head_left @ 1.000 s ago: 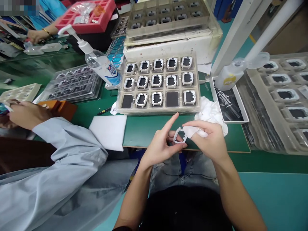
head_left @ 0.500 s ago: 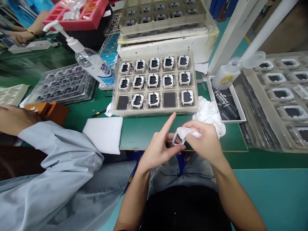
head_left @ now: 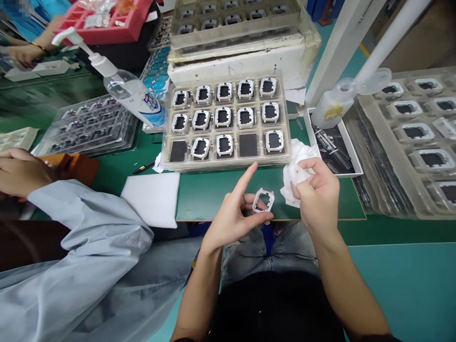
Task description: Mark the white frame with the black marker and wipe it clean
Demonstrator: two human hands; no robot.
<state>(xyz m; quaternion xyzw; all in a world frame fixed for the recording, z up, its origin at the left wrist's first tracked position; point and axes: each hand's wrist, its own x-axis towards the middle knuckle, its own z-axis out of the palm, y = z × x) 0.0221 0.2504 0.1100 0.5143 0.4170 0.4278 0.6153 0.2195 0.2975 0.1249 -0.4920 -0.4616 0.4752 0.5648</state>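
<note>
My left hand point(head_left: 235, 209) grips a white watch case frame point(head_left: 255, 203) by its lower edge, thumb in front and index finger pointing up. The middle of the frame is an open window. To its right, my right hand point(head_left: 320, 199) pinches a crumpled white cloth point(head_left: 294, 183), apart from the frame. Beyond both hands lies a clear plastic tray point(head_left: 213, 164) with rows of similar white frames. Two pockets in its front row show only dark squares.
A pump bottle point(head_left: 131, 97) stands left of the tray; a white squeeze bottle point(head_left: 333, 107) is in a box point(head_left: 356, 159) at right. Stacked trays point(head_left: 384, 185) fill the far right. A white foam sheet point(head_left: 151, 199) lies near a co-worker's grey sleeve point(head_left: 92, 213).
My right hand has moved right, off the frame, onto the crumpled cloth beside it. The frame now shows fully in my left hand, which has barely moved.
</note>
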